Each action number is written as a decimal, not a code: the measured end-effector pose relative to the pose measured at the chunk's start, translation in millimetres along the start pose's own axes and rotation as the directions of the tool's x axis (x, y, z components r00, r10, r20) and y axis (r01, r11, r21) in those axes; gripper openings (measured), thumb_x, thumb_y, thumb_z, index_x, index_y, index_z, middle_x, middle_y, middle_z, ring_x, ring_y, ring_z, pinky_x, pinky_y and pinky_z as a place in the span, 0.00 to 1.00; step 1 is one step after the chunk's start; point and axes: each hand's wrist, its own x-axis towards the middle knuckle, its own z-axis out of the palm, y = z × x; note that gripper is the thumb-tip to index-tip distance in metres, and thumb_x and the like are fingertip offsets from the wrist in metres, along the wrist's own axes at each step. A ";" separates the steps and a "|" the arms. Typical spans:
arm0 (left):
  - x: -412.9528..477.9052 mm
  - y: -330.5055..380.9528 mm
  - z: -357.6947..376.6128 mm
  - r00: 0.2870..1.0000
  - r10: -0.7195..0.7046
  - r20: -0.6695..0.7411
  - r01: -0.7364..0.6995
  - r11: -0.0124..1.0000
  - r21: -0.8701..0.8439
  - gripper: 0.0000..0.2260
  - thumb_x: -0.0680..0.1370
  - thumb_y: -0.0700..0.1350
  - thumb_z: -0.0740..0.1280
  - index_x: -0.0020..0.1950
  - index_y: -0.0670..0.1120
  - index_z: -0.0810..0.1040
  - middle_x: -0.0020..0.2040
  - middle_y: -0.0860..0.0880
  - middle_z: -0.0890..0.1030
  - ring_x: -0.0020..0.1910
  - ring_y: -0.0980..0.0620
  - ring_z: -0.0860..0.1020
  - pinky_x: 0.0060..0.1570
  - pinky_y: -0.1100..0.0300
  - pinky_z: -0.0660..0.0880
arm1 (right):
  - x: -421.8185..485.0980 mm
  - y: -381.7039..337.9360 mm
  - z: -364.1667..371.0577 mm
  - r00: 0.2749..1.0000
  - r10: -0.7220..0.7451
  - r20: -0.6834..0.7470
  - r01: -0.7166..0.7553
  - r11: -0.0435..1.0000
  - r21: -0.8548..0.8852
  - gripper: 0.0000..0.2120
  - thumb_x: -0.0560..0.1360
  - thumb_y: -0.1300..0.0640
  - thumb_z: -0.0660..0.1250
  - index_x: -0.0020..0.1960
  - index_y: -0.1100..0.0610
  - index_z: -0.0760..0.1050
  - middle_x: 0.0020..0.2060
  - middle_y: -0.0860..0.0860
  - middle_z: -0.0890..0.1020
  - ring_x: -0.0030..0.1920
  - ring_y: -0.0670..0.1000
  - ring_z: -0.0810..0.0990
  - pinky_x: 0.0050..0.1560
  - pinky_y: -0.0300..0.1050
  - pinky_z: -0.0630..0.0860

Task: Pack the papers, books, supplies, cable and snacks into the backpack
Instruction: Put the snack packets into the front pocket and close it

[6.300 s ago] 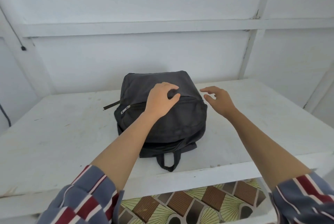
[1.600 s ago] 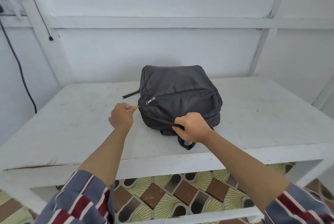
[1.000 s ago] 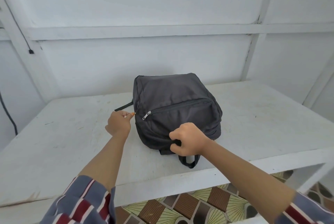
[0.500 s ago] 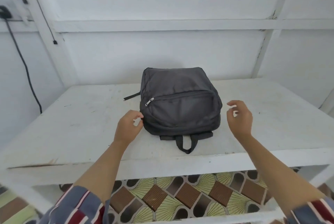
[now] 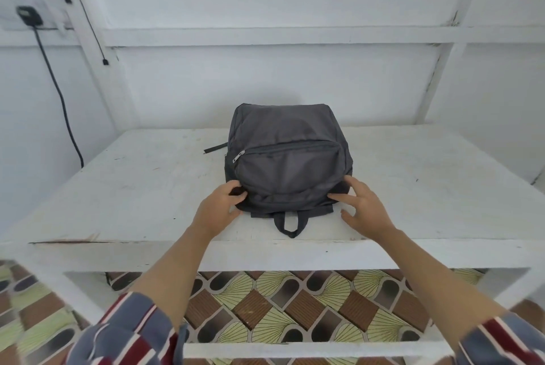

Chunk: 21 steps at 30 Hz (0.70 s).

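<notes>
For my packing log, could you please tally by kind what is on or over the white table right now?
backpack: 1, dark grey, lying on the table
hands: 2, left hand gripping its near-left corner, right hand touching its near-right corner with spread fingers
loose items to pack: 0 in view
Total: 3

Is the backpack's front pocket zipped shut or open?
Shut: the zipper lies closed across the backpack, pull at its left end.
</notes>
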 end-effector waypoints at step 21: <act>15.6 9.5 9.2 0.927 0.022 -0.375 -0.019 1.000 0.012 0.07 0.68 0.33 0.71 0.45 0.37 0.83 0.49 0.41 0.83 0.52 0.51 0.74 0.63 0.63 0.64 | 13.2 -22.0 1.2 0.972 0.022 -0.233 -0.025 1.000 -0.011 0.14 0.60 0.75 0.75 0.42 0.65 0.77 0.47 0.60 0.81 0.39 0.60 0.81 0.38 0.46 0.79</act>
